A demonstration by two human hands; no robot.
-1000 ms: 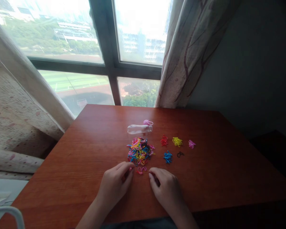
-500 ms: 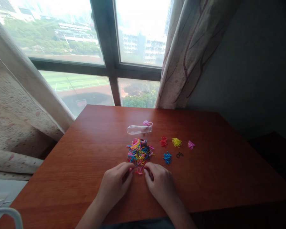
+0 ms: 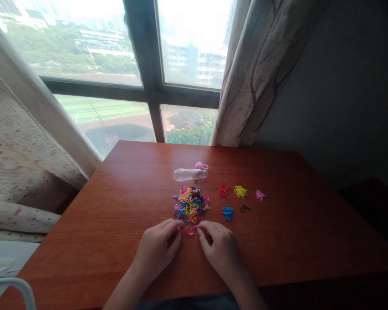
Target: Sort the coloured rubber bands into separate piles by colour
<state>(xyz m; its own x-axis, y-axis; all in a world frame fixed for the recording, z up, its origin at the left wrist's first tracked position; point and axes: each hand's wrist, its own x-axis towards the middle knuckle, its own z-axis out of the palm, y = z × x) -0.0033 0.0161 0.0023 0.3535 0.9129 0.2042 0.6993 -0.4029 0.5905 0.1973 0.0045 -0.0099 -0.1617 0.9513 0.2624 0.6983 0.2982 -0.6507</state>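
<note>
A mixed heap of small colourful rubber bands (image 3: 190, 204) lies on the table just beyond my hands. My right hand (image 3: 219, 239) pinches a pink rubber band (image 3: 195, 227) between thumb and forefinger. The fingertips of my left hand (image 3: 160, 241) are closed at the heap's near left edge; what they hold, if anything, is too small to make out. Between both hands, a few pink and red bands (image 3: 190, 231) rest on the wood. Sorted by colour to the right are small piles of red bands (image 3: 223, 190), yellow bands (image 3: 241, 192), pink bands (image 3: 260, 195), blue bands (image 3: 227, 212) and black bands (image 3: 245, 209).
Behind the heap, a clear plastic bottle (image 3: 189, 175) lies on its side, with a pink looped cap (image 3: 201, 165) beside it. The brown wooden table (image 3: 116, 193) meets a window with curtains (image 3: 245, 86). A white curved bar (image 3: 16, 282) stands at the lower left.
My right hand has drawn slightly right, and a pink band now shows at its fingertips. The left hand has hardly moved.
</note>
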